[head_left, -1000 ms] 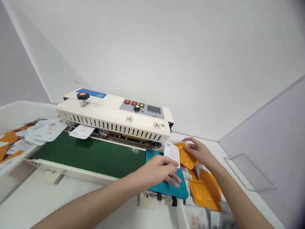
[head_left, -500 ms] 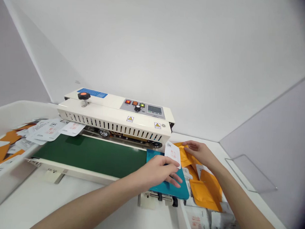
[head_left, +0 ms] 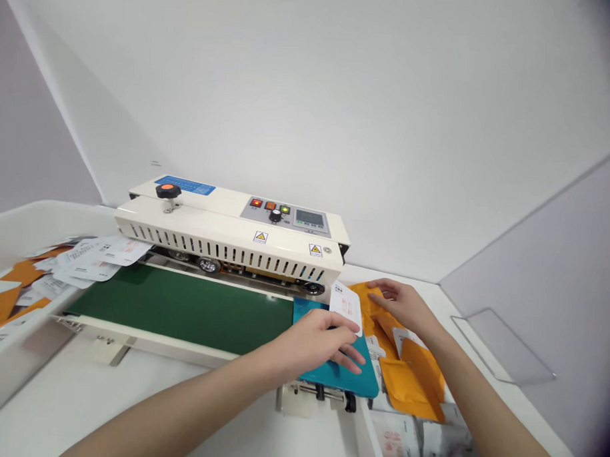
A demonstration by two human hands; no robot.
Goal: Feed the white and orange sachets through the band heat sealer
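Note:
My left hand (head_left: 326,339) reaches over the blue plate (head_left: 364,384) at the right end of the sealing machine (head_left: 225,226). Its thumb and forefinger close on the lower edge of a white sachet (head_left: 345,303) with red and black print; the other fingers hang loose. To its right, my right hand (head_left: 400,304) has its fingertips on an orange sachet (head_left: 370,301) at the top of a pile. The fingers are bent around that sachet's edge. Where the white sachet's far corner meets the machine, it lies close to the intake end.
A green conveyor belt (head_left: 182,307) runs along the machine's front. At its left end a white sachet (head_left: 129,251) emerges above others in a white bin (head_left: 24,372). More orange sachets (head_left: 412,385) fill the right bin. A wire handle (head_left: 501,345) stands at right.
The white sachet at the machine's left end has travelled further left, onto the others. The orange sachet under my right hand has shifted slightly. My left hand stays in place.

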